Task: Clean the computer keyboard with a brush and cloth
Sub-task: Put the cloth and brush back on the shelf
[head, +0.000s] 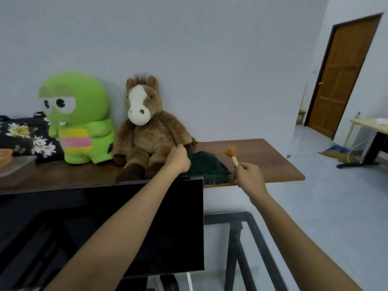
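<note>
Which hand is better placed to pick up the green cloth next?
Left. The left hand rests at the dark green cloth edge, seemingly free; the right hand already holds the brush.

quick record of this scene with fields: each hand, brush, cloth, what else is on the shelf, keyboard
left hand: closed at the near edge of the dark green cloth, beside the plush horse; whether it grips the cloth is unclear
right hand: holds the brush, bristles up
cloth: crumpled on the wooden shelf
shelf, other: green plush, floral bag
monitor: dark, below the shelf
keyboard: not in view
</note>
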